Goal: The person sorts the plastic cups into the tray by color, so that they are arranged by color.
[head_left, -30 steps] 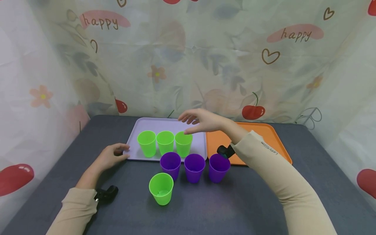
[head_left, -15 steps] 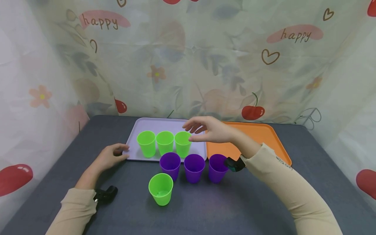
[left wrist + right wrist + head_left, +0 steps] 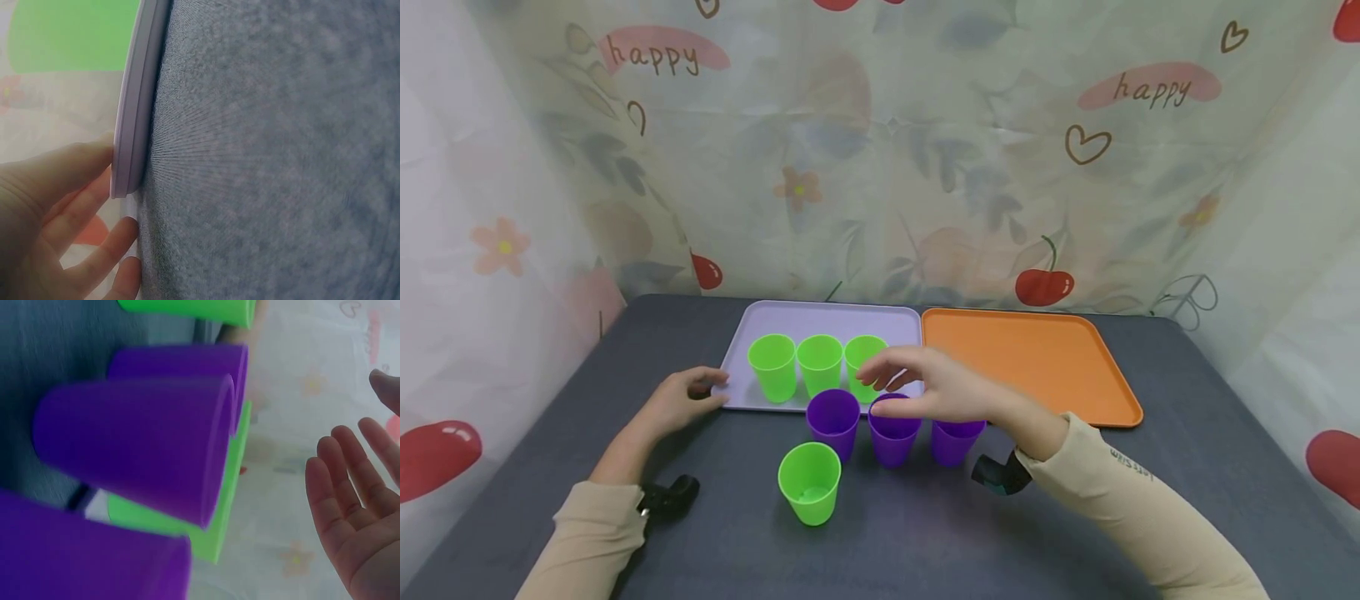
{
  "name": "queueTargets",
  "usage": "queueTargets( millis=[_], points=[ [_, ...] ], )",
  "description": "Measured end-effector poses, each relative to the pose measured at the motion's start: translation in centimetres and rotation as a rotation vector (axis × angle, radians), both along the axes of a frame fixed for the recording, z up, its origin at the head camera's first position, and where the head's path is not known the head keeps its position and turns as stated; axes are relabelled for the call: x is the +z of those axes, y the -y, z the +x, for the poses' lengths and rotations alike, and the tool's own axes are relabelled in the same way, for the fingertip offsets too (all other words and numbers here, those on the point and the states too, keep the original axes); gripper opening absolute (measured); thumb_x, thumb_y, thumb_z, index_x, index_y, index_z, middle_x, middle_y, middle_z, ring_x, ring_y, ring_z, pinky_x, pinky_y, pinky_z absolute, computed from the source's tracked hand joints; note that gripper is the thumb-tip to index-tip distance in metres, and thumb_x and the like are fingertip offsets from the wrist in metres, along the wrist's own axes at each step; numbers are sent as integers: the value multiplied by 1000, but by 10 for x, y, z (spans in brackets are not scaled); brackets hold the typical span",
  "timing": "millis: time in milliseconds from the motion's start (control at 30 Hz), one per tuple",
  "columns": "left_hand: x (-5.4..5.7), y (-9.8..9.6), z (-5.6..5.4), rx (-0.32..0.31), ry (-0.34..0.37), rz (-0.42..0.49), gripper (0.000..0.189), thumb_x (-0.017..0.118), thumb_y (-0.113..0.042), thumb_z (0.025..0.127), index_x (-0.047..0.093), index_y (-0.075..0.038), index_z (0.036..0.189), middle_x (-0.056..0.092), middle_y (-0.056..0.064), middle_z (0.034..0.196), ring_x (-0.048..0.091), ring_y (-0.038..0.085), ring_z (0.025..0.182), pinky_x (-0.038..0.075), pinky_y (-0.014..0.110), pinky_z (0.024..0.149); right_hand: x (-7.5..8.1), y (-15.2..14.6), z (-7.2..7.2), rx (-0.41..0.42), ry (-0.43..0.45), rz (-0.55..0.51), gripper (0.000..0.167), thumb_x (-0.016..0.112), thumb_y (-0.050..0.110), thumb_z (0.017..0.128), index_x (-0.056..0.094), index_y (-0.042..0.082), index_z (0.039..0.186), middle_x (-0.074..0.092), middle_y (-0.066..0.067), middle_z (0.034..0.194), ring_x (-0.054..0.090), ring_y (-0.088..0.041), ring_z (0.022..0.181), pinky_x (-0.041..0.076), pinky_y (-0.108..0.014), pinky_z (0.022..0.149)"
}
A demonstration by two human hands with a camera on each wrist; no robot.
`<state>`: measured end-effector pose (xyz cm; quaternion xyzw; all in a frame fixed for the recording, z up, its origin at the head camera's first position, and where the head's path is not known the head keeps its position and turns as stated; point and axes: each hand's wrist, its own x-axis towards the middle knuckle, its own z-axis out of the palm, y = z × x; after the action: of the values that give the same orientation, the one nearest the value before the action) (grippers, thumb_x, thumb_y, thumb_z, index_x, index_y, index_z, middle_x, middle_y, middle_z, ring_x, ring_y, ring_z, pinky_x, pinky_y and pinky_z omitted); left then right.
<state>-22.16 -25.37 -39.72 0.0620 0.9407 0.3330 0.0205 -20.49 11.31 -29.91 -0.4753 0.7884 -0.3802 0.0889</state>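
My left hand (image 3: pixel 673 406) touches the front left corner of the lilac tray (image 3: pixel 842 312), its fingers loosely bent. In the left wrist view, the thumb lies against the tray's rim (image 3: pixel 133 125) and other fingertips reach the table. My right hand (image 3: pixel 936 385) hovers with relaxed fingers above the purple cups, holding nothing. Beneath it stand the middle purple cup (image 3: pixel 893 442) and the right purple cup (image 3: pixel 953 446), both partly covered; the left purple cup (image 3: pixel 832 421) is beside them. Three green cups stand upright on the tray, including the left one (image 3: pixel 772 371).
Another green cup (image 3: pixel 809 483) stands upright on the dark table (image 3: pixel 917 533), in front of the purple row. To the right of the lilac tray lies an orange tray (image 3: pixel 1030 358). A patterned curtain (image 3: pixel 887 208) hangs behind the table.
My right hand has come back from above the lilac tray, lowering toward the purple cups. The left hand and all the cups keep their places.
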Motion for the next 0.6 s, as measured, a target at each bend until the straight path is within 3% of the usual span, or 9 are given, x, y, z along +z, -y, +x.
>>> queueTargets(
  millis=[267,400,600],
  points=[
    [0,1,0,-6,9,0,38,65,-18,86,58,1,119,60,24,120,52,44,113,41,56,95,-12,8,18,48,13,-6,37,69,13,83,58,1,116,65,-14,112,64,-17,101,52,-28,88],
    [1,1,0,-2,15,1,38,64,-18,87,58,1,119,60,24,121,52,44,114,41,56,96,-18,13,23,71,39,-24,39,69,11,82,56,0,117,65,-15,113,64,-24,103,51,-29,90],
    [1,1,-1,0,21,4,38,64,-17,87,58,1,120,59,24,121,52,44,114,41,56,96,-27,21,27,81,7,-12,41,72,16,81,57,2,117,64,-12,113,64,-23,101,51,-27,89]
  ],
)
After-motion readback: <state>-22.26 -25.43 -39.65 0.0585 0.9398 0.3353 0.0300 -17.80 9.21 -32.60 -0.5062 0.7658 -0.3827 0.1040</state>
